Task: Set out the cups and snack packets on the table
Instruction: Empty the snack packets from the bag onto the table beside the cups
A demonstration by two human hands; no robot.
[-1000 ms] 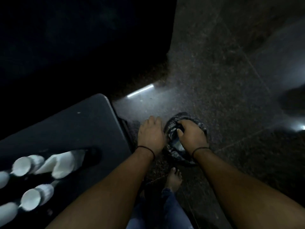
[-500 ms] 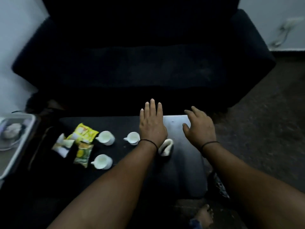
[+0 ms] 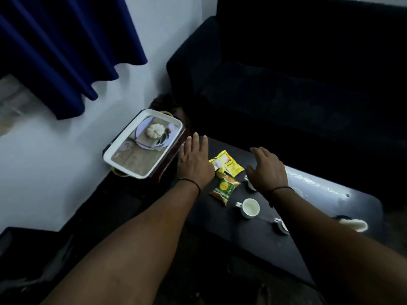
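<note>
Far left: dark blue pleated curtain (image 3: 66, 51) hangs against the white wall. Below it, a white rectangular tray with a printed pumpkin picture (image 3: 123, 159) sits just beside the left end of the low black table (image 3: 343, 208). Left hand (image 3: 195, 160) hovers between tray and packets, fingers straight and together, holding nothing. Just right of it, the yellow snack packets (image 3: 226, 165) and a green-and-yellow snack packet (image 3: 224, 189) lie clustered on the table, overlapping. A white ceramic cup (image 3: 250, 208) stands upright near them, two more partly hidden (behind the right forearm). Right hand (image 3: 267, 170) hovers above the cups, fingers loosely spread, empty. Black sofa (image 3: 297, 84) behind the table.
</note>
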